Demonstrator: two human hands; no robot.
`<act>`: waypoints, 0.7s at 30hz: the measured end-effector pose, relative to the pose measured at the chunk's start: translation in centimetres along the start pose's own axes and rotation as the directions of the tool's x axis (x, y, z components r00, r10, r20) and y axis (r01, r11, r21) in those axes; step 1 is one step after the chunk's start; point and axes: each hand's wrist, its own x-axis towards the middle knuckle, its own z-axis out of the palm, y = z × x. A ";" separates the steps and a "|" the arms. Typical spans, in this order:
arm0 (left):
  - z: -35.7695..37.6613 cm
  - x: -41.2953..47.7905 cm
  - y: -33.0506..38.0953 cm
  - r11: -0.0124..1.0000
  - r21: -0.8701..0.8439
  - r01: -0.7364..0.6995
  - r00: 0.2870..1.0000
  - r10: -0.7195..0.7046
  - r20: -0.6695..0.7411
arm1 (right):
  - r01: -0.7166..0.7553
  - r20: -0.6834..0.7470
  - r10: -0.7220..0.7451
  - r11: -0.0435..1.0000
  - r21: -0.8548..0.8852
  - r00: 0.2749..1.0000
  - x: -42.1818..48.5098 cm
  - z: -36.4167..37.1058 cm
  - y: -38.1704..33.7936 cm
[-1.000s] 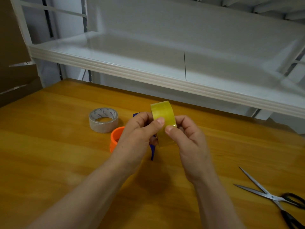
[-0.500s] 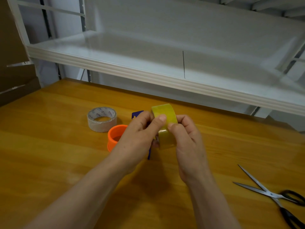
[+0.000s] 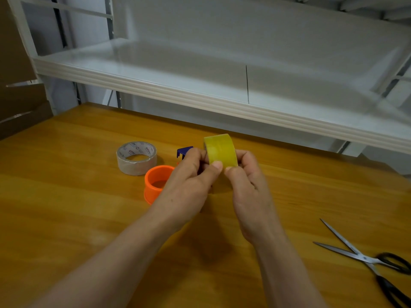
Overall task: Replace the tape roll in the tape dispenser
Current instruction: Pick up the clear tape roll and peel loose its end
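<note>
A yellow tape roll point(image 3: 220, 149) is held upright on edge above the wooden table point(image 3: 66, 207), between both hands. My left hand point(image 3: 189, 185) grips its left side with the thumb pressed on the outer face. My right hand point(image 3: 249, 185) grips its right side, thumb tip beside the left thumb. Behind my left hand a blue dispenser part point(image 3: 184, 151) peeks out, mostly hidden. An orange dispenser core point(image 3: 156, 182) stands on the table just left of my left hand.
A grey tape roll point(image 3: 136, 157) lies flat behind the orange core. Open scissors point(image 3: 364, 258) lie at the right front of the table. A white shelf point(image 3: 222, 101) overhangs the table's far edge. Cardboard point(image 3: 17, 103) stands at the far left.
The yellow roll has been turned slightly in my fingers and both thumbs have shifted on its outer face. The other objects on the table have not moved.
</note>
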 end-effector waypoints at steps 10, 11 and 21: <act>-0.6 0.0 0.9 1.000 0.026 -0.003 1.000 0.003 0.005 | -0.026 -0.006 0.026 1.000 -0.009 1.000 -0.4 0.6 -0.2; -0.5 0.0 0.9 0.999 0.042 -0.014 1.000 0.013 0.020 | -0.032 -0.024 0.032 0.999 -0.007 0.999 -0.3 0.5 -0.2; 0.2 -0.5 0.7 0.985 0.137 -0.105 0.994 0.098 0.053 | -0.020 -0.031 0.019 0.999 -0.034 0.999 -0.2 0.1 -0.5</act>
